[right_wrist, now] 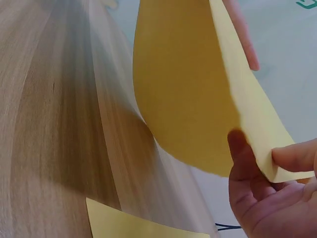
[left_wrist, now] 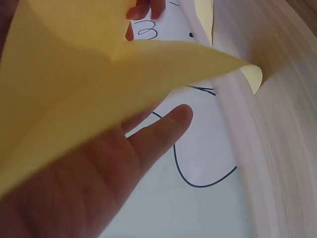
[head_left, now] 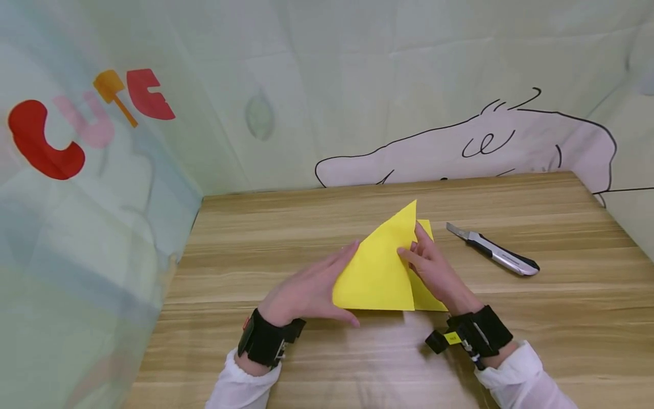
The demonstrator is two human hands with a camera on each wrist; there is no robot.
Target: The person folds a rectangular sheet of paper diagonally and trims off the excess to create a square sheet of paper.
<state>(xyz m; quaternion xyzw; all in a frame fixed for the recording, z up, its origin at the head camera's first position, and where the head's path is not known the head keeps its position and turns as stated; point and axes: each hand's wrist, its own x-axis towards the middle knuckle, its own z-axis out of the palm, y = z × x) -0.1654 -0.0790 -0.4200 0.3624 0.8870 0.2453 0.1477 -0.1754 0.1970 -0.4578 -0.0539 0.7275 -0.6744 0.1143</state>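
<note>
A yellow sheet of paper (head_left: 378,267) stands bent up above the table, its pointed corner upward. My right hand (head_left: 434,270) pinches its right edge; in the right wrist view the thumb (right_wrist: 294,156) lies on one face and fingers curl behind. My left hand (head_left: 311,287) is at the sheet's left side, fingers straight along the slanting edge, thumb apart below. The left wrist view shows paper covering part of this hand. More yellow paper (head_left: 426,295) lies behind the raised part; whether it is a separate piece I cannot tell.
A utility knife (head_left: 503,255) with a silver and black handle lies right of the paper, blade (head_left: 456,230) out and pointing to the upper left. The wood-grain table (head_left: 255,227) meets a printed cloth backdrop (head_left: 332,102) at the back and left.
</note>
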